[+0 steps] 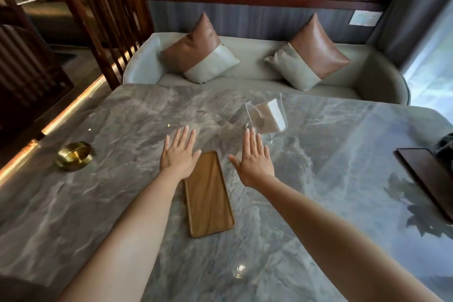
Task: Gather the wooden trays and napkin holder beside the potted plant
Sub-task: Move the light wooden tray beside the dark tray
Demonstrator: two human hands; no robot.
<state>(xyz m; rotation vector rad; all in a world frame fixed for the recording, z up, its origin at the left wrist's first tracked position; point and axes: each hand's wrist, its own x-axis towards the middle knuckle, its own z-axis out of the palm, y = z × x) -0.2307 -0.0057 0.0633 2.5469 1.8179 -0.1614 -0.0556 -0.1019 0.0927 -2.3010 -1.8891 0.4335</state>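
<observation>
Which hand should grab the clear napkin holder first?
Right. The right hand has its fingertips close to the napkin holder, which sits just beyond them. The left hand is farther off, beside the light wooden tray. Both are open and empty.

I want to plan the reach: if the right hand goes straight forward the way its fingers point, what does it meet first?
Most likely the clear napkin holder: the right hand is open and flat, its fingertips just short of the holder's near edge. Depth is unclear, so it might pass above.
</observation>
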